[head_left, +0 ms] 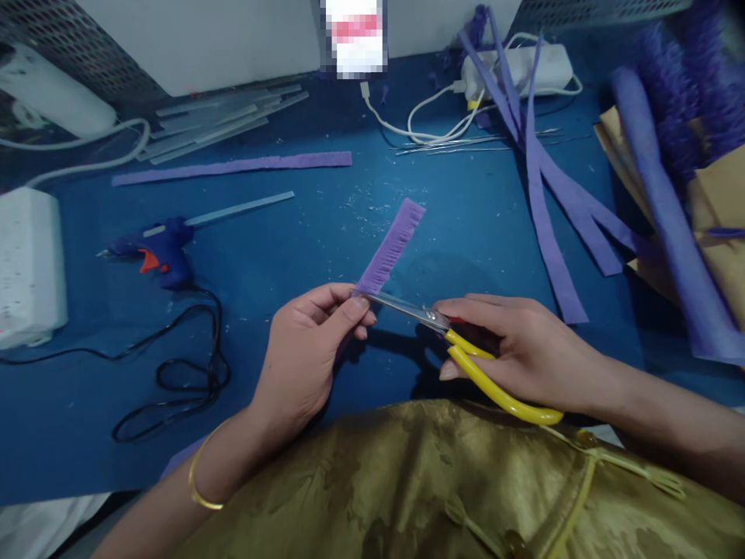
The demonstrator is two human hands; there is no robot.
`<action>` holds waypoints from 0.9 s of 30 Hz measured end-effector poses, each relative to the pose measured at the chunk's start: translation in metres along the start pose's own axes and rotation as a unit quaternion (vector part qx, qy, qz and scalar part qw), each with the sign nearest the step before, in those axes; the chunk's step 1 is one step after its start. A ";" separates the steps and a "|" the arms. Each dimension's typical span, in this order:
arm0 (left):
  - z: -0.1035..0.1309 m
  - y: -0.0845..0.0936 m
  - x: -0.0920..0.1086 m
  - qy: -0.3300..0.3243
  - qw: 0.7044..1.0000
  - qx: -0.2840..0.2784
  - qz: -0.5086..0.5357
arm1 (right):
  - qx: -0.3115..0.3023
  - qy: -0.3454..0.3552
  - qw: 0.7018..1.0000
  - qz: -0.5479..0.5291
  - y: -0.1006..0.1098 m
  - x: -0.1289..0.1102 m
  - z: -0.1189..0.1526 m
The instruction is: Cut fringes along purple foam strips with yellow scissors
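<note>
Between its thumb and fingers, my left hand [311, 349] pinches the lower end of a purple paper strip [391, 247]. Short slits run along the strip's right edge like a fringe, and its free end points up and away. My right hand [518, 341] grips a pair of scissors [489, 384] with yellow handles. The metal blades reach left to the pinched end of the strip, close to my left thumb. They look nearly closed there; whether paper lies between them is hard to make out.
A blue glue gun [157, 248] with a glue stick and black cord lies left, near a white power strip [29, 264]. Another purple strip [233, 167] and clear glue sticks [226, 116] lie behind. Long purple strips [541, 178], thin wires [466, 145] and brown paper [722, 194] are right.
</note>
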State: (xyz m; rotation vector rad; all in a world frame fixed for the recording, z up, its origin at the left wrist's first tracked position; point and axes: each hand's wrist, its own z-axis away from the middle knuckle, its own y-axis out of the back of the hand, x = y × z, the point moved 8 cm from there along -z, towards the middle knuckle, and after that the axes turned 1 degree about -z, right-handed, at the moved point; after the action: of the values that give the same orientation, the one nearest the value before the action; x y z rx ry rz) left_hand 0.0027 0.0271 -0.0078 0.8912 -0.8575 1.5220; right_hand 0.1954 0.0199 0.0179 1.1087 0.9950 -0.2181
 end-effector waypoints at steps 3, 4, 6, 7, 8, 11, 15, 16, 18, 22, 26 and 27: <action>0.000 -0.001 0.000 0.002 1.000 -0.004 0.005 | -0.006 0.009 1.000 -0.002 0.000 -0.001 0.000; 0.000 -0.001 0.000 0.003 1.000 -0.005 0.008 | -0.007 0.010 1.000 -0.001 0.000 -0.002 0.000; 0.000 -0.002 0.000 0.006 1.000 -0.007 0.014 | -0.003 0.012 1.000 0.000 0.001 -0.003 0.000; 0.000 -0.002 0.000 0.008 1.000 -0.006 0.016 | -0.002 0.014 1.000 0.000 0.002 -0.003 0.000; 0.000 -0.002 0.000 0.009 1.000 -0.006 0.019 | 0.000 0.015 1.000 0.000 0.002 -0.003 0.000; 0.000 -0.002 -0.001 0.011 1.000 -0.006 0.025 | 0.003 0.018 1.000 0.003 0.002 -0.004 0.000; -0.001 -0.001 -0.001 0.007 0.999 -0.005 0.032 | 0.011 0.016 1.000 0.007 0.003 -0.003 0.000; -0.001 -0.001 -0.002 0.004 0.999 -0.005 0.032 | 0.012 0.014 1.000 0.006 0.002 -0.003 0.000; -0.001 0.000 -0.002 -0.003 1.000 -0.008 0.030 | 0.012 0.008 1.000 0.007 0.001 -0.001 0.000; -0.002 -0.001 -0.004 -0.005 1.000 -0.021 0.019 | 0.011 0.002 1.000 0.017 -0.001 0.000 0.000; -0.002 -0.002 -0.004 -0.004 1.000 -0.025 0.018 | 0.007 0.014 1.000 0.012 0.001 -0.002 0.000; -0.002 -0.003 -0.003 -0.005 0.999 -0.025 0.019 | 0.007 0.016 1.000 0.008 0.001 -0.002 0.000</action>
State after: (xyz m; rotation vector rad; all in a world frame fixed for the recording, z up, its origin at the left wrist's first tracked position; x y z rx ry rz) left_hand 0.0053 0.0277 -0.0114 0.8502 -0.9207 1.5232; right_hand 0.1952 0.0195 0.0204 1.1357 1.0143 -0.1940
